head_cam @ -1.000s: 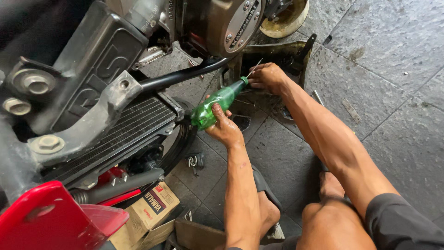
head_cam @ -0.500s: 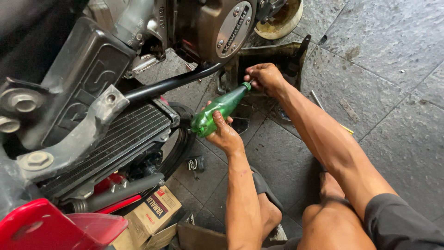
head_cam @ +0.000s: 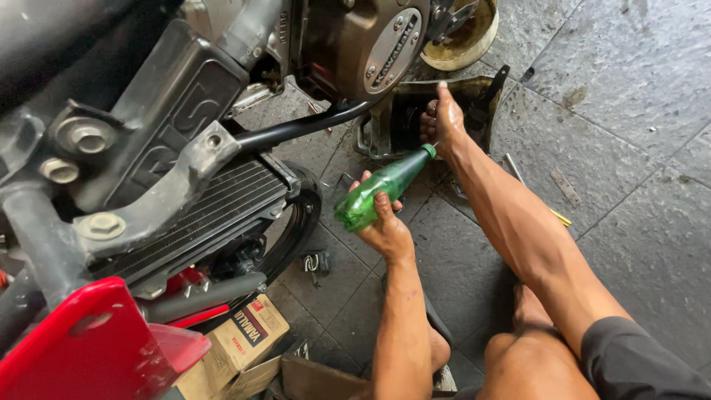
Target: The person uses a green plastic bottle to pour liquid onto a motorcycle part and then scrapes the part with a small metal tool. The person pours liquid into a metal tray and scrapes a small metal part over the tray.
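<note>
Filling most of the left and top of the view is a motorcycle, its engine cover and radiator fins visible but its upper parts cut off by the frame edge. Below the engine, on the grey tiled floor, sits a dark metal pan, partly hidden behind the black frame tube and the right hand. A green glass bottle lies tilted above the floor, its long axis running from lower left to upper right, with the neck pointing up toward the pan. The left hand closes around the bottle's thick base. The right hand touches the bottle's mouth at the pan; how far its fingers are curled is hard to see.
</note>
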A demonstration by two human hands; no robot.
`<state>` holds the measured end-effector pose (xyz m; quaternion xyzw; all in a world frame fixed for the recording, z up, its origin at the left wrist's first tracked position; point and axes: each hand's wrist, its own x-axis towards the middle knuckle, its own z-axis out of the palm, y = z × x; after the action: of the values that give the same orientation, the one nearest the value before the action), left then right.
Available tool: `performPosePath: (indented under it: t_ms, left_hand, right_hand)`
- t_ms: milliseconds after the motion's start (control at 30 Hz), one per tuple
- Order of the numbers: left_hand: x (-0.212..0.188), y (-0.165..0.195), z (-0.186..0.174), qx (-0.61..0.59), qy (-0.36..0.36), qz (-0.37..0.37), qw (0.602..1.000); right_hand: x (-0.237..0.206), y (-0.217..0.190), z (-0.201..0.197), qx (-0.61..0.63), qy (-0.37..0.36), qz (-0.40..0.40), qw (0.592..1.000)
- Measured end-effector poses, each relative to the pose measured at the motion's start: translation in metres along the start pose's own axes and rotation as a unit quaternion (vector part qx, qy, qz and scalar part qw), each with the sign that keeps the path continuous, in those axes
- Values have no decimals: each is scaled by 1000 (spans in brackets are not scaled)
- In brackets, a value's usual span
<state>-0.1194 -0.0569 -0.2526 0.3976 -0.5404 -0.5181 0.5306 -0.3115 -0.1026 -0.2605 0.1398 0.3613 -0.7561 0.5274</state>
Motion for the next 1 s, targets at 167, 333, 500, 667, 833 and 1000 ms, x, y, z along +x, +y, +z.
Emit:
performPosePath:
  t_ms: [167, 333, 500, 667, 833, 1000]
  left_hand:
    - [5, -22, -5, -83, 95, -77, 989]
    - [23, -39, -16, -221, 240, -280, 903]
    - [21, -39, -12, -230, 261, -277, 896]
    - [27, -36, -12, -274, 295, -327, 855]
    - [35, -31, -7, -360, 228, -424, 799]
    - [28, -25, 11, -374, 48, -445, 812]
  right_hand:
    - [-14, -1, 11, -3, 35, 126, 991]
    - [-28, 3, 8, -309, 63, -127, 940]
    - [-34, 0, 4, -315, -45, -101, 943]
    - [-51, 7, 7, -496, 3, -148, 855]
    - [-64, 5, 3, -468, -78, -84, 876]
    - [-93, 4, -21, -252, -399, 23, 881]
